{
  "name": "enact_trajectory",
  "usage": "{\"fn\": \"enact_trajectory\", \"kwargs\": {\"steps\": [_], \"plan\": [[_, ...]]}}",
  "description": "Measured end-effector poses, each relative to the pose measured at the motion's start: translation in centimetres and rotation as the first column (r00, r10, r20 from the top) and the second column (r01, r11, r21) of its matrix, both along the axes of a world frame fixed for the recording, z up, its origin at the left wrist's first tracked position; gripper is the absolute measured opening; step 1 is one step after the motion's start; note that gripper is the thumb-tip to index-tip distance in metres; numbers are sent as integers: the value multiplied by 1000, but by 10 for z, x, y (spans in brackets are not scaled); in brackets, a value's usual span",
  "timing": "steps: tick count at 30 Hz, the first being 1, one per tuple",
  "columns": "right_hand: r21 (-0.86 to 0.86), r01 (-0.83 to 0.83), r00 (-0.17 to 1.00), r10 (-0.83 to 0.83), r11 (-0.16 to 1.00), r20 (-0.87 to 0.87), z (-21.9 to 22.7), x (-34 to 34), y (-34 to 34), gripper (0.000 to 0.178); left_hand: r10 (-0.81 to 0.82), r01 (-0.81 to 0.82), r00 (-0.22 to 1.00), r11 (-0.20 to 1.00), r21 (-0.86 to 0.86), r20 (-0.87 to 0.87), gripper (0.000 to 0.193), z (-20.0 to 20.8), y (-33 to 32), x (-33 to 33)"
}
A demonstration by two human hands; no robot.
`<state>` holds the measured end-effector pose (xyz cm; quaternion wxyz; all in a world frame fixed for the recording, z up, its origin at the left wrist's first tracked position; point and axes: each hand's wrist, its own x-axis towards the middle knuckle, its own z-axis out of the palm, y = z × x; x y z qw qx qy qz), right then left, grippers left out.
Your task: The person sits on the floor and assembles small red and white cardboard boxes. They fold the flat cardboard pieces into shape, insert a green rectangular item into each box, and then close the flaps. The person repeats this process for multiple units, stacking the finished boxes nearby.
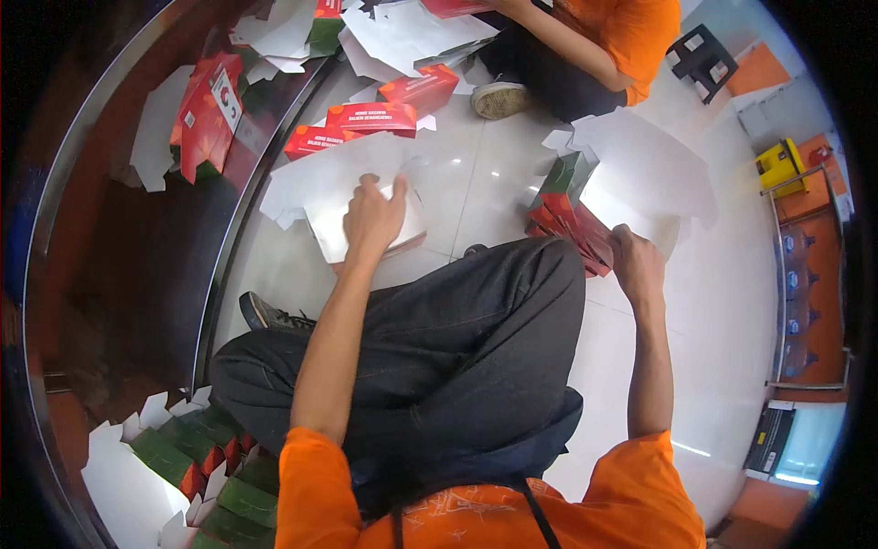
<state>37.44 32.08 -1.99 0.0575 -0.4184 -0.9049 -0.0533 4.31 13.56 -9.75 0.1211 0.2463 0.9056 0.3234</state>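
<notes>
I sit cross-legged on the floor with a carton in front of each hand. My left hand reaches over the white inside of an unfolded carton whose lid flap stands up. Its thumb and fingers are apart, with nothing seen between them. At the right, my right hand is closed at the edge of a stack of nested red-and-green cartons. Their broad white flap spreads open above that hand. The fingertips are partly hidden against the carton edge.
Red boxes lie ahead. A co-worker in an orange shirt sits beyond. More cartons rest on a dark, metal-edged surface at left, others behind my left knee. At right stand a water-bottle rack and a yellow object.
</notes>
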Motion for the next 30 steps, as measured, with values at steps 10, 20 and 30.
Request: {"fn": "enact_trajectory", "kwargs": {"steps": [10, 20, 30], "plan": [[168, -66, 921, 125, 984, -369, 27, 43, -19, 13, -187, 188, 982, 969, -160, 27, 50, -23, 33, -3], [299, -195, 730, 342, 934, -592, 35, 53, -13, 28, -155, 206, 976, 887, -414, 154, 67, -28, 45, -10], [242, -552, 542, 563, 798, -624, 57, -33, -37, 37, -151, 157, 980, 987, 36, -129, 48, -9, -19, -14]]}}
